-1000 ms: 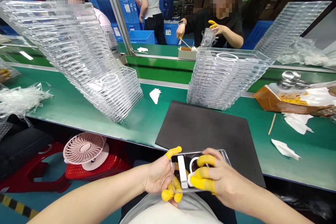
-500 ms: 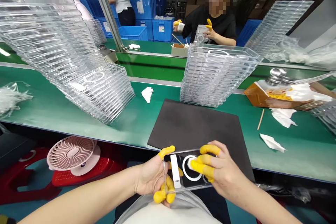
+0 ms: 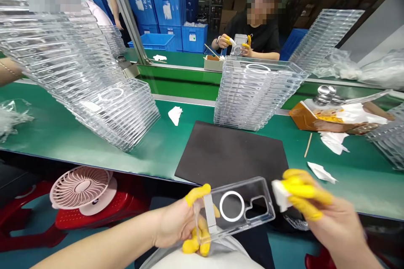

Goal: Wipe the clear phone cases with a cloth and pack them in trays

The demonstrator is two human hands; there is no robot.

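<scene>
My left hand (image 3: 186, 222), with yellow finger cots on its fingertips, grips one end of a clear phone case (image 3: 259, 210). The case has a white ring, a pale bar near my fingers and a camera cutout at the far end. It is held in front of my body, below the black mat (image 3: 233, 151). To the right of the case, apart from it, my right hand (image 3: 318, 201) pinches a folded white wipe (image 3: 280, 195) between fingers in yellow cots. That hand is slightly blurred.
Stacks of clear phone cases lean at the left (image 3: 126, 113) and stand behind the mat (image 3: 252, 96). A brown box (image 3: 303, 117), white wipes (image 3: 320, 172) and a thin stick (image 3: 308, 145) lie at right. A pink fan (image 3: 82, 185) sits on a red stool (image 3: 72, 218). Across the bench a co-worker (image 3: 261, 33) handles another case.
My right hand with the wipe has moved right, off the phone case, uncovering its ring and camera cutout. My left hand keeps its grip, and the case is tilted a little more.
</scene>
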